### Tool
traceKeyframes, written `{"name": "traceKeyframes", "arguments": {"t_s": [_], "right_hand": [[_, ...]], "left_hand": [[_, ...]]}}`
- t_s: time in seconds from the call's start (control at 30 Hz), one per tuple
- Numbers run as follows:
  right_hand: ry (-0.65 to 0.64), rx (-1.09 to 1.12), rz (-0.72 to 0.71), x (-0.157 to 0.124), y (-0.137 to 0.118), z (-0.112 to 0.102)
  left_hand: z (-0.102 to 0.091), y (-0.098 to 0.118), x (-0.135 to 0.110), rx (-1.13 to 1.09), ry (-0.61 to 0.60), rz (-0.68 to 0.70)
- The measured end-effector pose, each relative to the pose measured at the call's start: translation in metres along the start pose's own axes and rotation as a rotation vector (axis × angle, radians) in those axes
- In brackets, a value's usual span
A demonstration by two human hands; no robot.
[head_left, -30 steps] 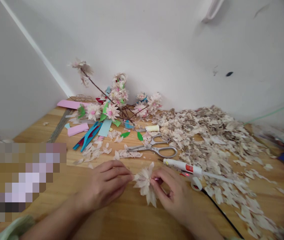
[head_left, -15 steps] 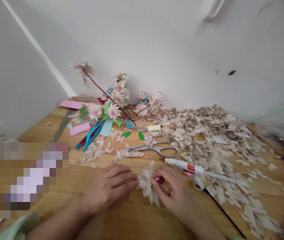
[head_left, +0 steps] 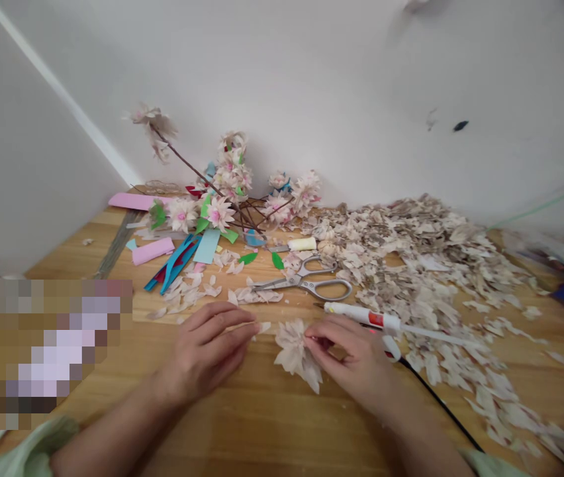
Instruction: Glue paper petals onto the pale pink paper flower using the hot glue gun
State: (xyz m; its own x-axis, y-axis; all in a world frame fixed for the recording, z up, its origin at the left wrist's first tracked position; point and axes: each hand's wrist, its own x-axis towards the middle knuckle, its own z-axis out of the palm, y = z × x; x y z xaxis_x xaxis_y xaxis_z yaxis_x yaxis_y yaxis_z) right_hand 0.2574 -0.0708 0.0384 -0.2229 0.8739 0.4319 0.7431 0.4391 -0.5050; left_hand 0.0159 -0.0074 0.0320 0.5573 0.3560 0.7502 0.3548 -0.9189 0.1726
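A light wooden tabletop (head_left: 272, 437) runs back into the corner where two white-painted walls meet, its far edge lying along the rear wall (head_left: 312, 86) and its left edge along the side wall (head_left: 24, 152). A white trim strip (head_left: 51, 89) follows the corner upward. The rear wall bears a small dark mark (head_left: 461, 126), with a thin green cord (head_left: 545, 205) crossing it at right. Soft, even light fills the room.

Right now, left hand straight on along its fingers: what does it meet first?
The left hand would probably meet the paper flower held in the right hand first; depth is unclear here.
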Motion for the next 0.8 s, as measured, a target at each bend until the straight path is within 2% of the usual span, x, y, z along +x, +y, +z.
{"name": "traceKeyframes", "arguments": {"t_s": [0.23, 0.8], "right_hand": [[-0.012, -0.041, 0.010, 0.0011, -0.0061, -0.0009], [-0.101, -0.045, 0.069, 0.0005, -0.0009, -0.0013]], "left_hand": [[0.0020, 0.0005, -0.0025, -0.016, -0.019, 0.026], [0.0041, 0.0057, -0.0014, -0.044, -0.014, 0.043]]}}
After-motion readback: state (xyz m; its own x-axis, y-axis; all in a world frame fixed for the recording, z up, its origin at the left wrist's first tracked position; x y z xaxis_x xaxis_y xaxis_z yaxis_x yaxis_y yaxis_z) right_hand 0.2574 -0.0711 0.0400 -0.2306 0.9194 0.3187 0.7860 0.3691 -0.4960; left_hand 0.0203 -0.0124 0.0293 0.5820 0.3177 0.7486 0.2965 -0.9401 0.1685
